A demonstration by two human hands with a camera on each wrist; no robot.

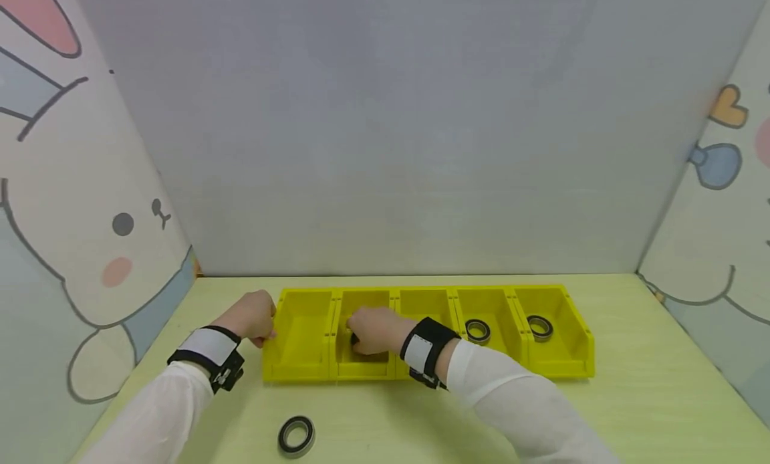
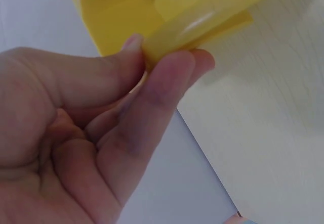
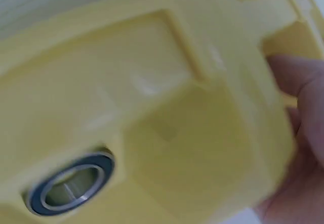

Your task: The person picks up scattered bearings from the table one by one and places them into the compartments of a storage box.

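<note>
A row of yellow bins (image 1: 301, 374) with several compartments stands on the table. At its left end, my left hand (image 1: 255, 317) pinches the outer wall between thumb and fingers; the left wrist view shows this pinch on the yellow rim (image 2: 192, 24) closely. My right hand (image 1: 375, 330) reaches down into the second compartment from the left, fingers curled round a dark bearing (image 1: 353, 339), mostly hidden by the hand. One bearing (image 1: 478, 331) lies in the fourth compartment and another bearing (image 1: 539, 327) in the fifth. In the right wrist view a bearing (image 3: 71, 183) lies in a compartment.
A loose bearing (image 1: 296, 436) lies flat on the pale table (image 1: 361, 427) in front of the bins. A grey wall (image 1: 409, 150) rises behind, and printed side panels (image 1: 90, 250) stand left and right. My right forearm covers part of the third compartment.
</note>
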